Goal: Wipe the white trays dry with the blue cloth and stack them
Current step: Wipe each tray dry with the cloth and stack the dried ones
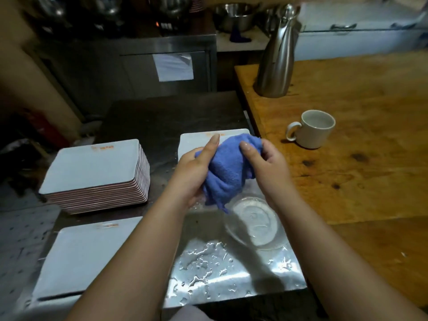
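Both hands hold the crumpled blue terry cloth (228, 172) in the air, between them. The left hand (196, 172) grips the cloth from the left side, with its forefinger stretched straight forward and the other fingers curled into the fabric; the right hand (266, 165) grips it from the right side, thumb on top. One corner of the cloth hangs down. Directly under and beyond this grip lies a white rectangular tray (192, 141) on the wet metal surface (222, 269); only its far edge and left part are visible, the rest is hidden by the hands and the cloth. Its long axis seems to run left to right. So the cloth must go only downward and a little forward to reach it, and both hands are about equally near. To the left stands the tall stack of white rectangular trays (97, 174), nearer to the left hand, so I judge this hand would carry a dried tray there. One more white tray (85, 256) lies near the left forearm. A clear glass dish (257, 222) sits under the right wrist.
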